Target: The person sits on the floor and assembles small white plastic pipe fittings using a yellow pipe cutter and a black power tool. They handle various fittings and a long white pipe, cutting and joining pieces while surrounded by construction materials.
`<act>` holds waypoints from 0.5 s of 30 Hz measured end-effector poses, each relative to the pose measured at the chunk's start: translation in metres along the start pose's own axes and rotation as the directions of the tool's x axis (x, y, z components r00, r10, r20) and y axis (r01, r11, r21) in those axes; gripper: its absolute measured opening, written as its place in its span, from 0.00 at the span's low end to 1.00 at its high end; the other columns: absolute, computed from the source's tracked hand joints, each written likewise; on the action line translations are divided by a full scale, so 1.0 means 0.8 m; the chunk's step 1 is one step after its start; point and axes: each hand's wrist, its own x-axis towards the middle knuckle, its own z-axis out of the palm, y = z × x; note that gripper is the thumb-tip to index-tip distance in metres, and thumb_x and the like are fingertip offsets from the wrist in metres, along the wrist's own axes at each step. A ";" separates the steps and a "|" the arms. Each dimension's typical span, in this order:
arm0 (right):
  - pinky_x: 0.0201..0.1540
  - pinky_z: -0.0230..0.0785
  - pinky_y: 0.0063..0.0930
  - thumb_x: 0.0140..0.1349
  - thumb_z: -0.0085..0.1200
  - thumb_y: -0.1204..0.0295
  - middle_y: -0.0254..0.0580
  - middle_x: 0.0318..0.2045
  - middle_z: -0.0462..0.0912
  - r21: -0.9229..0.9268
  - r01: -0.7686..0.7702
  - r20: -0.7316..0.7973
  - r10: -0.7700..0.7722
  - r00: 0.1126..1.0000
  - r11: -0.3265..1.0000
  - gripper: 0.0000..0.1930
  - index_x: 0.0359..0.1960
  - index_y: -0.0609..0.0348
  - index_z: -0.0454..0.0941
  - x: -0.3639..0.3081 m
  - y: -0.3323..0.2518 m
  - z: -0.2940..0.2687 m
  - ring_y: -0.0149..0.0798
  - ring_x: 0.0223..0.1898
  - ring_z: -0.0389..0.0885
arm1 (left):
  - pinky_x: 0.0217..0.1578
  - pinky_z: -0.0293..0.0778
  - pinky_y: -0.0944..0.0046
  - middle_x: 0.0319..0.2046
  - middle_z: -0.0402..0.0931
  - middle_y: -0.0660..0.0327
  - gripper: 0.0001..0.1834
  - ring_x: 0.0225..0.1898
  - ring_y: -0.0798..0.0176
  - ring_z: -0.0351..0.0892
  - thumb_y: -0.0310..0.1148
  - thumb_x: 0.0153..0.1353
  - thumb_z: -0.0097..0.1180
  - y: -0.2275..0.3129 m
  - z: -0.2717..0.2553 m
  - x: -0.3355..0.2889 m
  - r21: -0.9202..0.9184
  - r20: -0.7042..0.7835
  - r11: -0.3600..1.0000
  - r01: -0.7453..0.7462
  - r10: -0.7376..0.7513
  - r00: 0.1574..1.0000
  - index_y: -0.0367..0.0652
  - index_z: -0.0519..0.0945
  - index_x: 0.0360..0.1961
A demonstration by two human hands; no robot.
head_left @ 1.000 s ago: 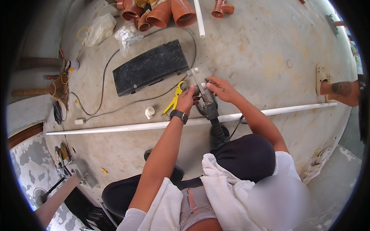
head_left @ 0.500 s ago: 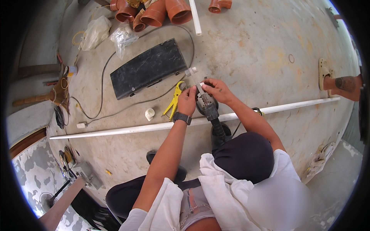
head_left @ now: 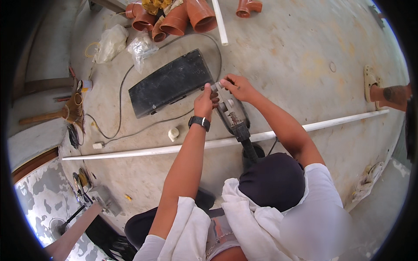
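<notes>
A small white-and-grey cylindrical pipe piece (head_left: 214, 87) is pinched between both hands, just off the black case's right corner. My left hand (head_left: 203, 103), with a dark watch at the wrist, closes on its left side. The fingertips of my right hand (head_left: 239, 88) grip its right end. Right below stands a black-handled heating tool (head_left: 240, 130), upright in front of my knee. Short pale pieces (head_left: 230, 102) sit at the two sides of its flat head. A white elbow fitting (head_left: 173, 133) lies left of my left forearm.
A long white pipe (head_left: 130, 154) crosses the floor under my arms. The black metal case (head_left: 172, 82) lies ahead, with a cable around it. Orange pipe fittings (head_left: 176, 21) and plastic bags (head_left: 111, 43) are farther off. Another person's sandalled foot (head_left: 373, 93) is at right.
Both hands have moved forward from the heating tool's head to the small pipe piece and now grip it. The yellow pipe cutter, earlier visible beside my left hand, is now out of sight.
</notes>
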 end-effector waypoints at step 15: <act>0.38 0.71 0.41 0.72 0.48 0.47 0.55 0.28 0.82 -0.058 0.010 0.000 -0.010 1.000 0.998 0.28 0.35 0.66 0.82 0.014 0.009 0.009 0.50 0.31 0.80 | 0.40 0.75 0.62 0.45 0.83 0.60 0.26 0.40 0.65 0.78 0.51 0.69 0.61 -0.010 0.001 0.024 -0.048 0.023 0.999 0.000 0.001 1.000 0.38 0.81 0.54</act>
